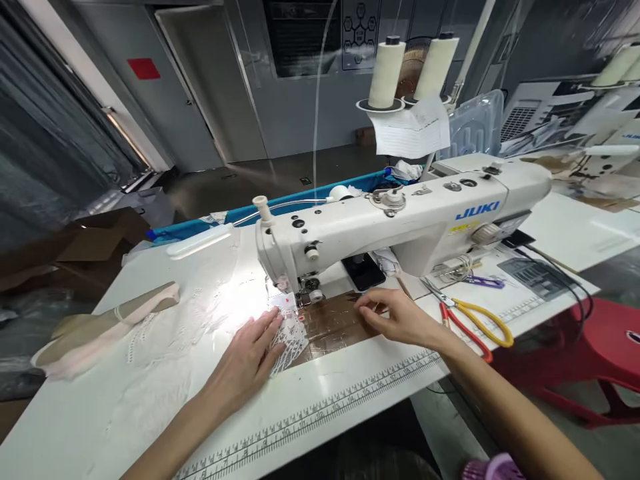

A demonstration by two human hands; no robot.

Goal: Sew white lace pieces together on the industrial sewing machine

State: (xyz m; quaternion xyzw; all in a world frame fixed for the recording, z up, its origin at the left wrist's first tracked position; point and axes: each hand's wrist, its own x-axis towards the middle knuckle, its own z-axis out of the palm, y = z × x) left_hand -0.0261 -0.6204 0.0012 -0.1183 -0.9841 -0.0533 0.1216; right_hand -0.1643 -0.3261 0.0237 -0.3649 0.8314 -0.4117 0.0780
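Note:
A white sewing machine (345,230) stands on the table. My left hand (247,357) lies flat with its fingers stretched out, pressing on white lace (291,340) just in front of the needle area. More pale, thin lace fabric (170,333) spreads over the table to its left. To the right of the presser foot (306,297), my right hand (395,319) hovers over or rests on the brown machine bed (335,327). Its thumb and fingers are curled together in a pinch; whatever they hold, if anything, is too small to make out.
Scissors with yellow and red handles (480,323) lie right of my right hand. A black phone (363,271) is behind the machine bed. Rolled beige and pink fabric (110,327) lies far left. A ruler strip (300,423) runs along the front edge; a red stool (595,353) stands right.

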